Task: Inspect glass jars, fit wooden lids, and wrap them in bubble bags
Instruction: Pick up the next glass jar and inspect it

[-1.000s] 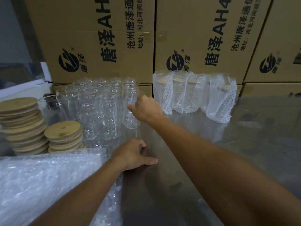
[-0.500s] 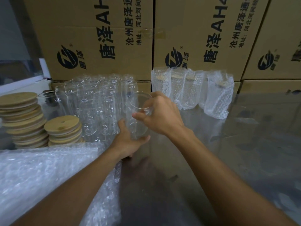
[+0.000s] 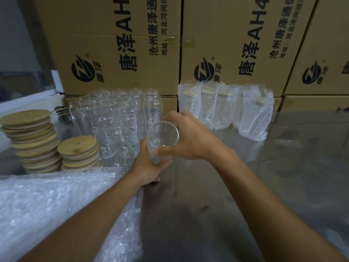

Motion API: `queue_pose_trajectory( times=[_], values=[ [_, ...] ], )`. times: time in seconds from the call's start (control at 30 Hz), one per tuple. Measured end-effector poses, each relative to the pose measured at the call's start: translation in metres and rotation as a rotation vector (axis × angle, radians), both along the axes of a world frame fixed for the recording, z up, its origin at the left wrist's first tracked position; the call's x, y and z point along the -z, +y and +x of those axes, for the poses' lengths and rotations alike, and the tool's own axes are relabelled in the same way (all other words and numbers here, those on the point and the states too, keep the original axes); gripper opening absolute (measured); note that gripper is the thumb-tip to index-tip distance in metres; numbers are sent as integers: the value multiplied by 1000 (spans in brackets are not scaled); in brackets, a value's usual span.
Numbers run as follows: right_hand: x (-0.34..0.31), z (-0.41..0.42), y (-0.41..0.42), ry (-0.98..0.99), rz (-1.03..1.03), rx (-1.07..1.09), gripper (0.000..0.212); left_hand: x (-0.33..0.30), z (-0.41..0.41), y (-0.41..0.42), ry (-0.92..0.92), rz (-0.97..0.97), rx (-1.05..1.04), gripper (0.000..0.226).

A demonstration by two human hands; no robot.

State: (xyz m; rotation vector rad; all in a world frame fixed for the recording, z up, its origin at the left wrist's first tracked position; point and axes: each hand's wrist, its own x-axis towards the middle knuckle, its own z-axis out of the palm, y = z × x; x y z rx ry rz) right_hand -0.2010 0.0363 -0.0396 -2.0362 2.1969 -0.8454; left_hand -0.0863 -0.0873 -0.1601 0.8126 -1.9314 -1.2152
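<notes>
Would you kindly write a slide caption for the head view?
Both hands, left hand and right hand, hold a lidless glass jar over the steel table.

Both hands hold one clear glass jar (image 3: 162, 137), tilted so that its open mouth faces the camera. The right hand (image 3: 190, 138) curls round the upper part near the rim, thumb below and fingers above. The left hand (image 3: 149, 163) grips the lower end from beneath. Just beyond the left hand stands a cluster of empty jars (image 3: 117, 125) on the counter (image 3: 245, 186). Farther to its left are two stacks of wooden lids (image 3: 77, 150), and beneath the left forearm lies a pile of bubble bags (image 3: 47, 201). Beyond the right hand stands a row of wrapped jars (image 3: 226, 108) against cardboard boxes (image 3: 132, 44).
</notes>
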Motion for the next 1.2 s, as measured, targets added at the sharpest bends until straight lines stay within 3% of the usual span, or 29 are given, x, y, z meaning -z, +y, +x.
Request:
queue_pose_trajectory(
  times=[0.2,0.37,0.57,0.7,0.8,0.93,1.07,1.2],
  values=[
    [22,11,-10,-40,-126,92,76,-3,-1,9,-91,-51,-32,72],
    [30,8,-14,-86,-334,192,50,-11,-3,17,-51,-190,44,57],
    [18,-9,-14,-359,-376,130,23,-27,3,32,137,-269,25,80],
    [8,-7,-11,-502,-325,2,28,-26,3,26,176,-192,-33,101],
    [5,-1,-7,-380,-221,-49,46,-28,5,26,207,-189,-25,108],
    [8,2,-3,-310,-183,-24,66,-28,6,29,168,-221,-21,101],
    [10,2,-4,-306,-228,7,43,-30,5,32,178,-239,-11,91],
    [9,-5,-9,-342,-290,61,21,-29,7,31,175,-253,-8,97]
  ],
)
